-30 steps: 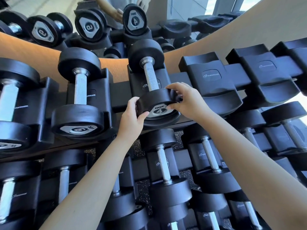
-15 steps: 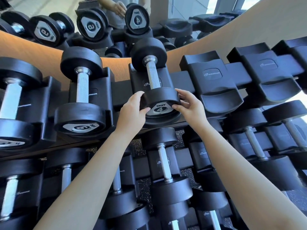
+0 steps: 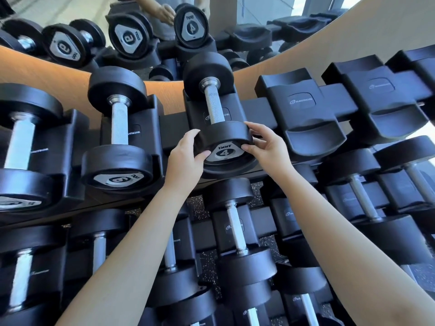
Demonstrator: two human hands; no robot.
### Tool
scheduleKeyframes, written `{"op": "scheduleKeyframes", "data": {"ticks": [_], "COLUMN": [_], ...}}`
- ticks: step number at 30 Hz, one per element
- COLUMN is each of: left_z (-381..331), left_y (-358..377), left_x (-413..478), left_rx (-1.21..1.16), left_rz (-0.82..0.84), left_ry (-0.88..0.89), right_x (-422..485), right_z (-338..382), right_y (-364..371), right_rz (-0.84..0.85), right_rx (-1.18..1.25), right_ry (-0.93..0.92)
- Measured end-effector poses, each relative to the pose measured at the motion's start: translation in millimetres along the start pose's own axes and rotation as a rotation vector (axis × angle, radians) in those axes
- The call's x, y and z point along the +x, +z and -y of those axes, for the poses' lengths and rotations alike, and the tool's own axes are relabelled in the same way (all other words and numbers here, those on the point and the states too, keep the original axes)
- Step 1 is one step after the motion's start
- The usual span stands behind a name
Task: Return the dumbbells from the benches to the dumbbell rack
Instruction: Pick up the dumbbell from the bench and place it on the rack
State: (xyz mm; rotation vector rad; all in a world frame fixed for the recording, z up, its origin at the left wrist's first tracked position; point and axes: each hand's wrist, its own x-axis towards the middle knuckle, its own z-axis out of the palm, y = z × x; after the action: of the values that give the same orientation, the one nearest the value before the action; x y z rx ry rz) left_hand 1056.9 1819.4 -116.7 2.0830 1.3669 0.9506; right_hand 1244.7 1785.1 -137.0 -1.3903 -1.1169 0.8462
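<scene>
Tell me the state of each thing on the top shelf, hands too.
4 dumbbell: lying in its cradle.
6 dumbbell: lying in its cradle, untouched.
cradle right of the 4: empty.
left hand: grips the 4's near head.
right hand: grips the same head.

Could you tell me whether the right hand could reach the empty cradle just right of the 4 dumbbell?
Probably yes: the right hand sits beside that empty cradle, nothing between them, though it now grips the 4 dumbbell.

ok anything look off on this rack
Nothing askew or damaged: the 4 dumbbell lies straight in its cradle, left hand and right hand gripping its near head. Only the two cradles right of it stand empty.
</scene>
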Motion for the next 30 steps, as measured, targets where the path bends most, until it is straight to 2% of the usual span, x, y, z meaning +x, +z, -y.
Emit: {"op": "scheduleKeyframes", "data": {"ticks": [6,10,18,23,30], "left_z": [-9,-15,-30,-37,-68], "left_y": [2,-1,-11,-10,18], "left_x": [-5,-27,-91,-137,-191], "left_rx": [0.03,0.101,0.399,0.411,0.323], "left_rz": [0.09,0.095,0.107,0.17,0.276], "left_ry": [-0.004,0.025,0.186,0.293,0.535], "right_x": [-9,-35,-112,-173,-262], "right_z": [5,10,35,39,36], "right_y": [-6,-4,0,2,-13], "right_rz": [0.008,-0.032,-0.063,-0.076,-0.28], "right_rx": [-0.158,-0.333,-0.804,-1.075,-1.176], "right_ry": [0.05,0.016,-0.088,-0.037,0.056]}}
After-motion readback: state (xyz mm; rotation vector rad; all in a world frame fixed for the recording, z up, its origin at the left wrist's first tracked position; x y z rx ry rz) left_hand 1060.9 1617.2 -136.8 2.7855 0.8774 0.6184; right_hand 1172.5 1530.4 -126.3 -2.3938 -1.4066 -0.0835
